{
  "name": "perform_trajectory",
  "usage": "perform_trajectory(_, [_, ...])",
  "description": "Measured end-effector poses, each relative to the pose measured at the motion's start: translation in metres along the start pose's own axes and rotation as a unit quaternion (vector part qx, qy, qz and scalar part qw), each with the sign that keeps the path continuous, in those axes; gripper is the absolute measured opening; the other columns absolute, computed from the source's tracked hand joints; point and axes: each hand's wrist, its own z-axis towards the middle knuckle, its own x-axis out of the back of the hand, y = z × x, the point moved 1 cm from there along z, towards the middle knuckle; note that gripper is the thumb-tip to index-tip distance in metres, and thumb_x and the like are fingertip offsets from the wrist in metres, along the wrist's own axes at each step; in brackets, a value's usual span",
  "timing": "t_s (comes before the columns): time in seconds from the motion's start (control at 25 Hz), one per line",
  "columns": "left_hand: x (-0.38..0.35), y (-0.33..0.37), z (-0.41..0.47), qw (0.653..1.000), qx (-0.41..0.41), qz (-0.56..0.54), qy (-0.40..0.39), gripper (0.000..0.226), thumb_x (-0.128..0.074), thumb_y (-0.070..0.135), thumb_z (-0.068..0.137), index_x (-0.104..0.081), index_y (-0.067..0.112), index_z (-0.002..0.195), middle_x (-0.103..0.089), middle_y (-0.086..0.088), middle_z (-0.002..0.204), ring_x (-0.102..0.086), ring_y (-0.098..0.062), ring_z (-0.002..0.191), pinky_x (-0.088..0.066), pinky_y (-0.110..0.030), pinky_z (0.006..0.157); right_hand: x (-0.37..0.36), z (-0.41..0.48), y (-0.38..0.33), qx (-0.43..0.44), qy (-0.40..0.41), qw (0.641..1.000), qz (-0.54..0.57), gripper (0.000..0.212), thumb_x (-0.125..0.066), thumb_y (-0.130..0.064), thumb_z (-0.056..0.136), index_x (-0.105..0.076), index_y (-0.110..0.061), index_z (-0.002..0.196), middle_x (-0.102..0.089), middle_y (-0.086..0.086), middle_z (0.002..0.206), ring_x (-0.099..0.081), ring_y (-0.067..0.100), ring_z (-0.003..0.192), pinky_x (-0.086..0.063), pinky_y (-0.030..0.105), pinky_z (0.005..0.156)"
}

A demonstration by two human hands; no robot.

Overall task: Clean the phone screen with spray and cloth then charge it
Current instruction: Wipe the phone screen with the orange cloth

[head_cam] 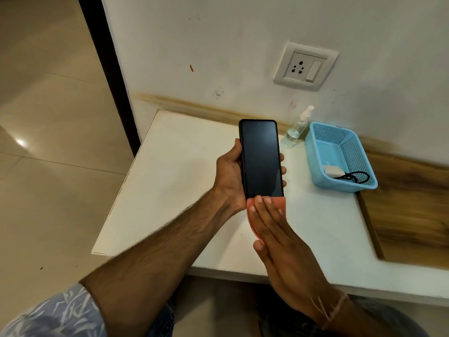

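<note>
My left hand (229, 176) grips a black phone (261, 158) upright above the white table (170, 181), its dark screen facing me. My right hand (274, 229) lies flat with a pink cloth (279, 203) under its fingers, pressed against the phone's lower edge. Most of the cloth is hidden beneath that hand. A clear spray bottle (297, 128) with a white nozzle stands on the table by the wall, right of the phone. In a blue basket (315, 154) further right lie a white charger (331, 171) and a coiled black cable (357, 177).
A white wall socket (305, 66) with a switch is on the wall above the bottle. A wooden panel (408, 210) borders the table on the right. Tiled floor (48, 142) lies to the left, beyond the table's edge.
</note>
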Motion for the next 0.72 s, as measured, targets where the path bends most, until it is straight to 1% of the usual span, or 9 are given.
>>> perform_trajectory(0.08, [0.0, 0.001, 0.002, 1.0, -0.01, -0.003, 0.0, 0.081, -0.027, 0.065, 0.099, -0.052, 0.003, 0.144, -0.06, -0.022, 0.124, -0.062, -0.036, 0.098, -0.048, -0.048, 0.095, 0.005, 0.004, 0.001, 0.006, 0.007, 1.0, -0.012, 0.056, -0.012, -0.038, 0.104, -0.018, -0.012, 0.152, -0.018, 0.006, 0.16, -0.004, 0.017, 0.149, -0.01, 0.038, 0.121])
perform_trajectory(0.16, [0.0, 0.003, 0.003, 1.0, -0.024, -0.001, 0.002, 0.079, -0.027, 0.063, 0.1, -0.05, 0.002, 0.145, -0.058, -0.025, 0.125, -0.062, -0.037, 0.099, -0.047, -0.049, 0.095, 0.017, 0.03, 0.002, 0.002, 0.025, 1.0, 0.004, 0.053, -0.019, -0.034, 0.104, -0.021, -0.011, 0.152, -0.017, 0.004, 0.16, -0.008, 0.018, 0.15, -0.015, 0.037, 0.122])
perform_trajectory(0.24, [-0.002, 0.003, 0.004, 0.999, -0.024, 0.009, 0.018, 0.076, -0.03, 0.061, 0.1, -0.052, 0.003, 0.142, -0.062, -0.024, 0.126, -0.064, -0.037, 0.104, -0.048, -0.048, 0.097, 0.031, 0.068, 0.006, -0.007, 0.055, 0.998, 0.035, 0.051, -0.026, -0.028, 0.105, -0.016, -0.01, 0.152, -0.011, 0.004, 0.161, -0.004, 0.017, 0.15, -0.015, 0.039, 0.122])
perform_trajectory(0.32, [-0.003, -0.001, 0.005, 0.999, -0.033, 0.014, 0.038, 0.064, -0.037, 0.057, 0.101, -0.063, 0.009, 0.134, -0.068, -0.017, 0.127, -0.068, -0.032, 0.113, -0.051, -0.044, 0.1, 0.044, 0.112, 0.013, -0.036, 0.077, 0.995, 0.043, 0.052, -0.026, -0.024, 0.106, -0.012, -0.011, 0.153, -0.005, 0.005, 0.162, 0.0, 0.016, 0.15, -0.01, 0.039, 0.123])
perform_trajectory(0.4, [-0.004, -0.003, 0.005, 0.998, -0.051, 0.017, 0.039, 0.054, -0.04, 0.054, 0.101, -0.069, 0.015, 0.126, -0.072, -0.011, 0.125, -0.07, -0.027, 0.113, -0.056, -0.04, 0.095, 0.052, 0.146, 0.018, -0.072, 0.081, 0.994, 0.028, 0.053, -0.023, -0.027, 0.106, -0.006, -0.015, 0.155, 0.0, 0.003, 0.163, 0.005, 0.014, 0.15, -0.006, 0.038, 0.123])
perform_trajectory(0.44, [-0.004, -0.003, 0.004, 0.997, -0.058, 0.016, 0.038, 0.053, -0.04, 0.053, 0.101, -0.069, 0.016, 0.126, -0.072, -0.011, 0.125, -0.071, -0.026, 0.112, -0.057, -0.039, 0.093, 0.052, 0.155, 0.018, -0.078, 0.086, 0.993, 0.021, 0.053, -0.022, -0.028, 0.106, -0.005, -0.015, 0.155, 0.001, 0.002, 0.163, 0.006, 0.014, 0.15, -0.004, 0.038, 0.123])
perform_trajectory(0.56, [-0.004, -0.002, 0.001, 0.998, -0.048, 0.018, 0.043, 0.057, -0.038, 0.054, 0.101, -0.069, 0.014, 0.127, -0.071, -0.011, 0.126, -0.07, -0.026, 0.113, -0.057, -0.037, 0.09, 0.044, 0.142, 0.015, -0.065, 0.103, 0.992, 0.029, 0.053, -0.02, -0.027, 0.106, -0.007, -0.014, 0.155, 0.0, 0.002, 0.163, 0.005, 0.014, 0.15, -0.005, 0.04, 0.123])
perform_trajectory(0.64, [-0.004, 0.001, 0.0, 0.999, -0.031, 0.005, 0.042, 0.067, -0.036, 0.057, 0.1, -0.064, 0.006, 0.133, -0.068, -0.016, 0.129, -0.067, -0.032, 0.114, -0.054, -0.039, 0.092, 0.032, 0.109, 0.009, -0.033, 0.092, 0.994, 0.044, 0.053, -0.023, -0.025, 0.105, -0.013, -0.009, 0.154, -0.005, 0.005, 0.163, 0.002, 0.015, 0.15, -0.011, 0.042, 0.122])
perform_trajectory(0.72, [-0.003, 0.003, -0.001, 0.999, -0.019, -0.012, 0.036, 0.075, -0.036, 0.059, 0.099, -0.057, -0.002, 0.138, -0.063, -0.023, 0.123, -0.063, -0.037, 0.104, -0.05, -0.043, 0.091, 0.017, 0.07, 0.004, -0.019, 0.077, 0.996, 0.043, 0.052, -0.024, -0.026, 0.105, -0.018, -0.007, 0.152, -0.011, 0.005, 0.162, -0.002, 0.016, 0.15, -0.019, 0.046, 0.12])
